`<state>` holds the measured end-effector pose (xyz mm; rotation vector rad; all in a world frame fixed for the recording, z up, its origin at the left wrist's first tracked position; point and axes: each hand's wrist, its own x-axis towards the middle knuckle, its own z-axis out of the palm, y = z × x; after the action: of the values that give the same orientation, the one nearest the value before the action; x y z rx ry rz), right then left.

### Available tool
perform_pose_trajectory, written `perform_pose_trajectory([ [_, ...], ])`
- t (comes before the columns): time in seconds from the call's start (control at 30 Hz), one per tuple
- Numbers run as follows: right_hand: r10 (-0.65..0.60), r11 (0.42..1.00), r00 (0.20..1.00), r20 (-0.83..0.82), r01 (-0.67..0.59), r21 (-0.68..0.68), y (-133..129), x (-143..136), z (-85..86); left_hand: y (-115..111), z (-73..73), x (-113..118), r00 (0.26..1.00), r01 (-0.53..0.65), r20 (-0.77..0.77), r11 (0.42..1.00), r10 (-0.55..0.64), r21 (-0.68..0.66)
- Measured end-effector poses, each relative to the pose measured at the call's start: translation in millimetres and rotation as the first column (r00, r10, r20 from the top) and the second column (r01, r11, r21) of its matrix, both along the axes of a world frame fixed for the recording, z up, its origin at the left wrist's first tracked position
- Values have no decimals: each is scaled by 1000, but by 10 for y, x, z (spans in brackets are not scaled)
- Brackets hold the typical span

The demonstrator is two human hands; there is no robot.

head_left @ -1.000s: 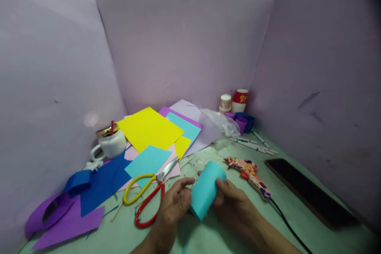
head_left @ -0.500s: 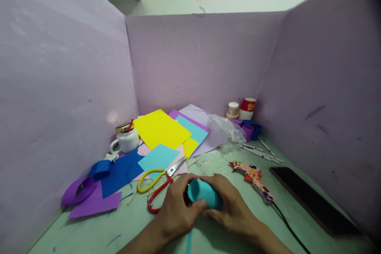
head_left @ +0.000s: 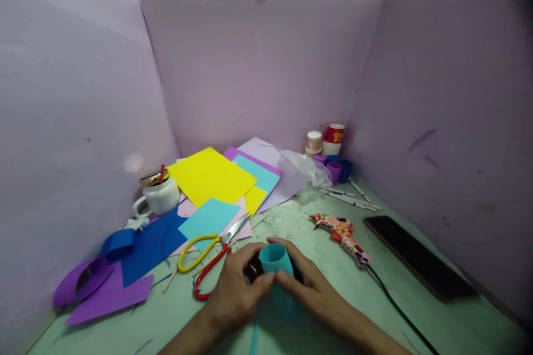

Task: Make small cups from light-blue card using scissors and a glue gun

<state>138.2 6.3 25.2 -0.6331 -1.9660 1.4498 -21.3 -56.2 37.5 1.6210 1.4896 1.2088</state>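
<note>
A turquoise paper tube [head_left: 278,266] stands nearly upright between my two hands, its hollow top opening facing up toward me. My left hand [head_left: 239,283] curls around the tube's left side, with the thumb at its front. From the right, my right hand [head_left: 310,283] wraps it, the thumb pressing on the front near the other thumb. A narrow turquoise strip [head_left: 254,335] lies on the table below the left hand. Scissors [head_left: 225,245] with one yellow and one red handle lie spread just beyond the left hand.
A flowered glue gun [head_left: 339,233] with a black cord and a dark phone [head_left: 418,258] lie at right. Coloured sheets [head_left: 214,177] cover the back middle. A white mug [head_left: 160,197] and purple paper [head_left: 110,299] are at left; purple and blue paper rolls [head_left: 334,172] stand at the back.
The tube has turned from lying tilted on its side to nearly upright, still between both hands. The whole view has shifted, so the table's things appear farther left.
</note>
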Motion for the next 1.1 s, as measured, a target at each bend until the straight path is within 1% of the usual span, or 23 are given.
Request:
perform_pose_trajectory([
  [0.07, 1, 1000, 1000, -26, -1, 0, 2, 9, 19, -11, 21, 7, 1000, 4, 4, 1000, -4, 9],
  [0.13, -5, 1000, 999, -40, 5, -9, 15, 8, 20, -14, 32, 15, 999, -9, 41, 1000, 9, -4],
  [0.23, -39, 999, 999, -29, 38, -39, 32, -6, -1, -9, 24, 26, 989, 7, 145, 999, 0, -49],
  [0.3, -37, 997, 999, -24, 36, -63, 35, -16, -13, -5, 9, 34, 977, 27, 211, 997, -10, -78],
  [0.37, -24, 997, 999, -21, 22, -81, 34, -21, -17, -1, 6, 38, 977, 21, 214, 994, 2, -107],
  [0.43, -27, 995, 1000, -14, 26, -99, 38, -21, -19, 1, 31, 24, 993, -1, 117, 993, 15, -122],
  [0.5, -58, 990, 998, -3, 57, -127, 49, -17, -26, 3, 79, -32, 997, -55, -58, 992, 48, -114],
  [0.53, -77, 986, 997, -3, 75, -147, 60, -14, -33, 4, 105, -81, 981, -109, -174, 988, 90, -105],
  [0.57, -94, 981, 996, -7, 91, -171, 72, -9, -41, 6, 128, -142, 939, -188, -310, 977, 149, -101],
  [0.6, -107, 975, 994, -13, 103, -198, 87, -4, -52, 9, 144, -216, 870, -279, -447, 955, 206, -102],
  [0.63, -115, 968, 993, -19, 108, -225, 104, 0, -63, 13, 151, -298, 780, -368, -575, 924, 247, -102],
  [0.67, -123, 961, 992, -24, 113, -254, 121, 5, -73, 17, 148, -384, 686, -442, -684, 889, 249, -120],
  [0.7, -132, 952, 991, -26, 119, -282, 137, 8, -84, 20, 136, -469, 642, -469, -733, 871, 222, -147],
  [0.73, -144, 943, 989, -27, 129, -308, 152, 11, -93, 20, 116, -548, 622, -477, -759, 862, 193, -172],
  [0.8, -176, 923, 984, -37, 152, -354, 173, 15, -109, 15, 63, -674, 616, -460, -775, 862, 137, -213],
  [0.87, -197, 907, 978, -62, 158, -391, 183, 17, -122, 7, 10, -742, 608, -448, -788, 862, 97, -239],
  [0.97, -182, 906, 977, -106, 125, -404, 185, 17, -138, 17, -33, -743, 600, -461, -796, 847, 78, -265],
  [1.1, -138, 923, 973, -186, 59, -379, 196, 8, -140, 54, 12, -700, 615, -491, -781, 828, 110, -270],
])
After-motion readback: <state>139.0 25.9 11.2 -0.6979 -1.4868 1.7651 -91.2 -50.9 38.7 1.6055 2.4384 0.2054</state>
